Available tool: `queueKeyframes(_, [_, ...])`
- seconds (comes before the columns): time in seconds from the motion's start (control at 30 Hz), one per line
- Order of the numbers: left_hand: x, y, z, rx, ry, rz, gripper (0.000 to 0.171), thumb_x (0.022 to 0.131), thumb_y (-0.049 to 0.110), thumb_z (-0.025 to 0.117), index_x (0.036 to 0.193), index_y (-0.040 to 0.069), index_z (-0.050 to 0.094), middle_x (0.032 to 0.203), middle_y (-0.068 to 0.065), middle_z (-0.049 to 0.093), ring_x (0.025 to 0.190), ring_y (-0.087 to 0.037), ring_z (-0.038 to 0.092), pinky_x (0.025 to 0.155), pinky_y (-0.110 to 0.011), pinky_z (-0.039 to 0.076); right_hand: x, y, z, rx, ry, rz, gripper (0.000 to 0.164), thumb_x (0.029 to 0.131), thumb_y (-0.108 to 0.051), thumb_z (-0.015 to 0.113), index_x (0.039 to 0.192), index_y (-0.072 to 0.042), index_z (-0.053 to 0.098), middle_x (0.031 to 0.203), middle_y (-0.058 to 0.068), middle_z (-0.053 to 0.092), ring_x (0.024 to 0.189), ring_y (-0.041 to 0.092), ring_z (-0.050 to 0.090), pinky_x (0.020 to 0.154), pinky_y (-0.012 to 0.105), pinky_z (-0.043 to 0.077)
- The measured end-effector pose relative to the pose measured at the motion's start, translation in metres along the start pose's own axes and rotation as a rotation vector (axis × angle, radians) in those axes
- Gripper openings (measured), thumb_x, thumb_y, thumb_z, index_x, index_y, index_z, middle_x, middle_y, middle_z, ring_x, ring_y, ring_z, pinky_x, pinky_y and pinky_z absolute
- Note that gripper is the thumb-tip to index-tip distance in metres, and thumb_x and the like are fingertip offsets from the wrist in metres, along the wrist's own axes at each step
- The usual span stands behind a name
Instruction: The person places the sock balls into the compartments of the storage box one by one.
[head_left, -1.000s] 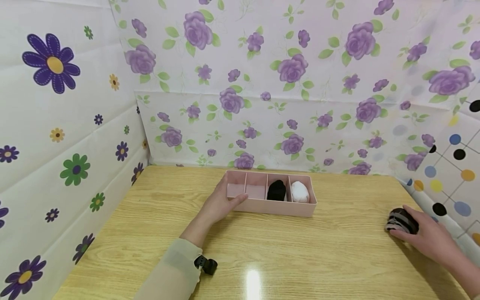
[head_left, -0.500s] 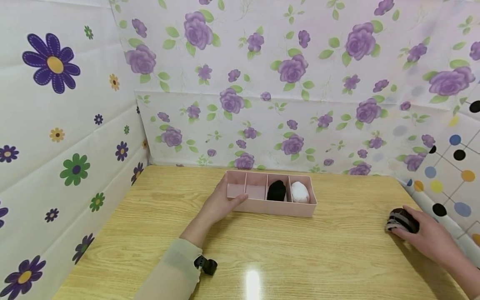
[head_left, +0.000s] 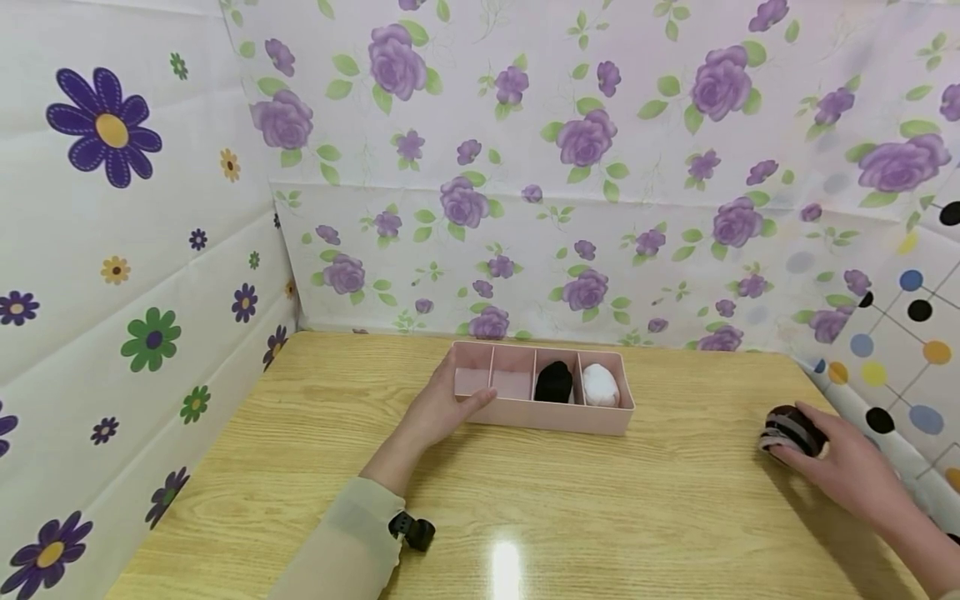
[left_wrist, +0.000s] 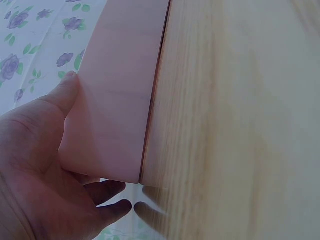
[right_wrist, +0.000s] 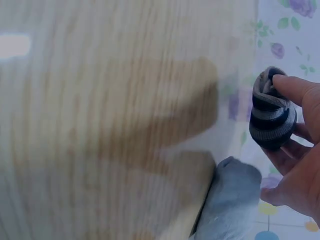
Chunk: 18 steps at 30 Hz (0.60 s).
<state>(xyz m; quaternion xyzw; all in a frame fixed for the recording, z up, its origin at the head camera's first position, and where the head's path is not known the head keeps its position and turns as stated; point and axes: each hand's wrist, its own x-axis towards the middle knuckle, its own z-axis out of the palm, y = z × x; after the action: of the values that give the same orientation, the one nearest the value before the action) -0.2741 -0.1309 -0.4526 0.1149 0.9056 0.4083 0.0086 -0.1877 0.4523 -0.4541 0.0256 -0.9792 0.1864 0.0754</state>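
A pink divided storage box [head_left: 551,414] stands near the back of the table. My left hand [head_left: 435,404] grips its left end, with the thumb at the front wall. In the left wrist view, the other fingers of my left hand [left_wrist: 55,165] bend round that end. A black rolled sock [head_left: 553,382] and a white rolled sock [head_left: 600,385] sit in the two right compartments; the two left ones hold nothing. At the right, my right hand [head_left: 862,471] pinches a rolled striped sock [head_left: 791,431], grey and black, which appears lifted off the table.
A grey fabric bundle [right_wrist: 230,197] lies below the right hand in the right wrist view; the hand mostly hides that spot from the head view. Flower-patterned sheets [head_left: 525,167] rise behind and at the left of the wooden table [head_left: 600,508].
My right hand has shifted slightly left and away from me, carrying the striped sock. My left hand and the pink box have stayed in place.
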Motion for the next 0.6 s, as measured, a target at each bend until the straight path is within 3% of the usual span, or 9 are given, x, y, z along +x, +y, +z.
queueKeyframes(0.33, [0.0,0.0,0.0,0.007,-0.004,-0.004,0.118,0.103,0.064,0.071,0.177,0.006,0.0,0.182,-0.021,0.013,0.163,-0.044,0.029,0.13,-0.06,0.029,0.005,-0.03,-0.002,0.107,0.013,-0.103,0.095,0.103,-0.034,0.083,0.161,0.021,0.032,0.15,0.053,0.043,0.131,0.071,0.045,0.096,0.079,0.045])
queueKeyframes(0.6, [0.0,0.001,0.0,0.005,0.001,-0.001,0.116,0.104,0.06,0.072,0.177,0.006,0.001,0.182,-0.021,0.014,0.162,-0.044,0.031,0.129,-0.06,0.03,0.009,-0.054,-0.001,0.131,-0.009,-0.088,0.097,0.105,-0.039,0.08,0.166,0.016,0.028,0.153,0.051,0.04,0.134,0.07,0.043,0.098,0.078,0.043])
